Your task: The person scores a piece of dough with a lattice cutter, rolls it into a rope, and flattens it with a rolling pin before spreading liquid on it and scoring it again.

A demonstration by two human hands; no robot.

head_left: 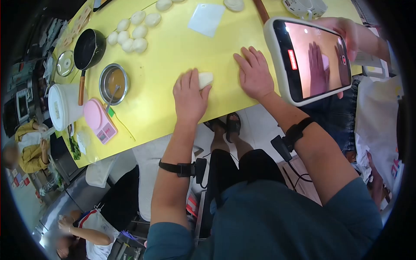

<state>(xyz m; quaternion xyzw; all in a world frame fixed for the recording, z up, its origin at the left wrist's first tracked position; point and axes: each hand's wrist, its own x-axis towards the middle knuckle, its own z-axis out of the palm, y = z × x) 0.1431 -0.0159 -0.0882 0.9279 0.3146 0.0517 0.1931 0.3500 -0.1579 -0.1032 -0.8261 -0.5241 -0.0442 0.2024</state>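
Observation:
My left hand (190, 97) lies on the yellow tabletop, its fingers and thumb around a small white piece of dough (205, 79). Part of the dough is hidden by that hand. To the right, my right hand (255, 76) rests palm down with its fingers spread, holding nothing and apart from the dough. Several round dough balls (139, 31) sit in a cluster further back on the left. A white square sheet (206, 20) lies at the back, with another dough ball (234, 4) beside it.
On the left are a black pan (89, 48), a steel bowl (114, 84) of brown filling, a pink scale (99, 119) and a white tub (65, 106). Another person's hand (346, 32) holds a phone (310, 60) over the right side. People (97, 232) are at lower left.

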